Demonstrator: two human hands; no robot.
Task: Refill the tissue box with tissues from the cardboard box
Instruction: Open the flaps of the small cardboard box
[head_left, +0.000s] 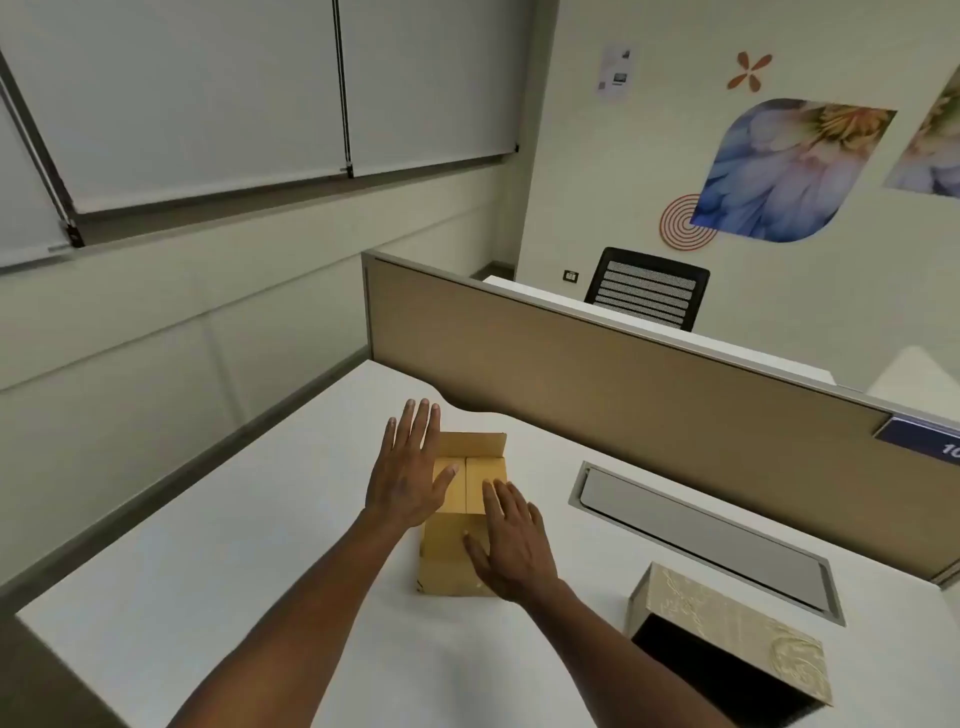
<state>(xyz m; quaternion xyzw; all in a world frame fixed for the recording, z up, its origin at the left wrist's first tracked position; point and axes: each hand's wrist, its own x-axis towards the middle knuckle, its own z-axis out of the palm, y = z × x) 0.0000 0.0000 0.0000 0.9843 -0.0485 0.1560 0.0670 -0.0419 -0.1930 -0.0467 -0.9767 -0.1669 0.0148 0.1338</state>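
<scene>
A small brown cardboard box (447, 551) stands on the white desk (208, 571), its far flap raised and two inner flaps folded flat over the top. My left hand (410, 467) hovers flat over the box's left side, fingers spread, holding nothing. My right hand (511, 545) lies flat on the box's near right part, fingers apart. The tissue box (727, 644), beige with an embossed pattern, lies at the right with its dark inside facing me. No tissues are visible.
A tan partition (649, 405) runs along the desk's far side. A grey cable-tray lid (701, 535) is set into the desk between the partition and the tissue box. A black chair (647, 288) stands beyond the partition.
</scene>
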